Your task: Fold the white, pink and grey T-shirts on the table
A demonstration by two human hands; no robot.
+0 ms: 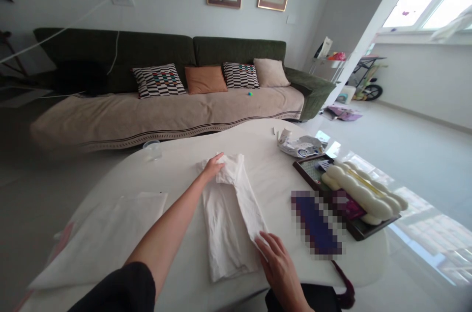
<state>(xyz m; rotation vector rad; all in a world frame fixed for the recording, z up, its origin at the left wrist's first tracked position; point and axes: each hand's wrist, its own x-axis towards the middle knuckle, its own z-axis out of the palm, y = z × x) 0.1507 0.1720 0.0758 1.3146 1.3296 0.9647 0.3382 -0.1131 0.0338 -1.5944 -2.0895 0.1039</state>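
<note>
A folded white garment (224, 233) lies lengthwise on the white table in the head view; its exact kind cannot be made out. At its far end, my left hand (214, 167) rests on the bunched cloth with fingers stretched out and thumb apart. My right hand (278, 260) is at the near right edge, its bent fingers closed on the border of the cloth. The thumb of that hand is mostly hidden. To the left of my forearm lies a flat, translucent white bag (106, 233).
The table (177, 272) also bears a clear cup (152, 150), a crumpled package (300, 146), a blurred dark blue item (317, 223) and a dark-rimmed tray (306, 174) with a cream cushioned object (363, 191). Behind stands a green sofa (236, 46) with several pillows.
</note>
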